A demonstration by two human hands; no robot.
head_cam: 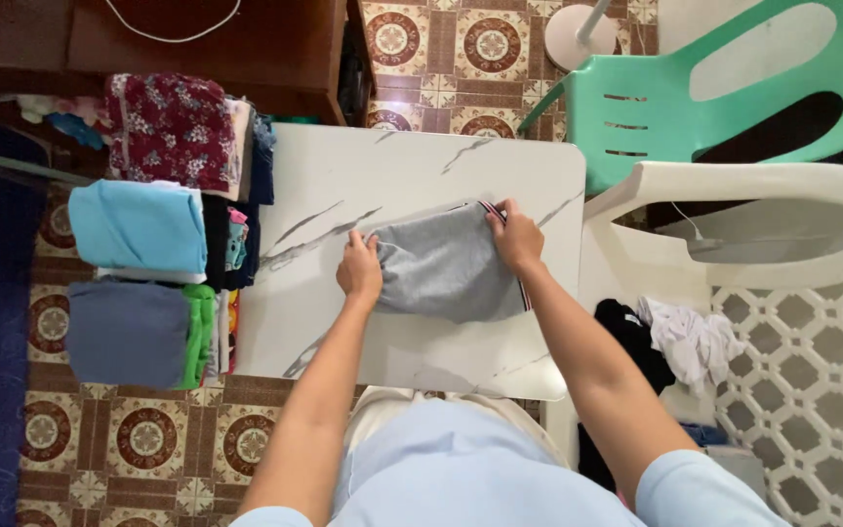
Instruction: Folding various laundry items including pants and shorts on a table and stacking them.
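Note:
A grey garment with a striped red, white and dark trim lies partly folded on the white marble-patterned table. My left hand grips its left edge, fingers curled over the cloth. My right hand pinches the top right corner by the striped trim. Both forearms reach in from the bottom of the view.
Stacks of folded clothes line the table's left side: a maroon floral one, a light blue one, a slate blue one. A green plastic chair and a white plastic chair holding loose black and white clothes stand at the right.

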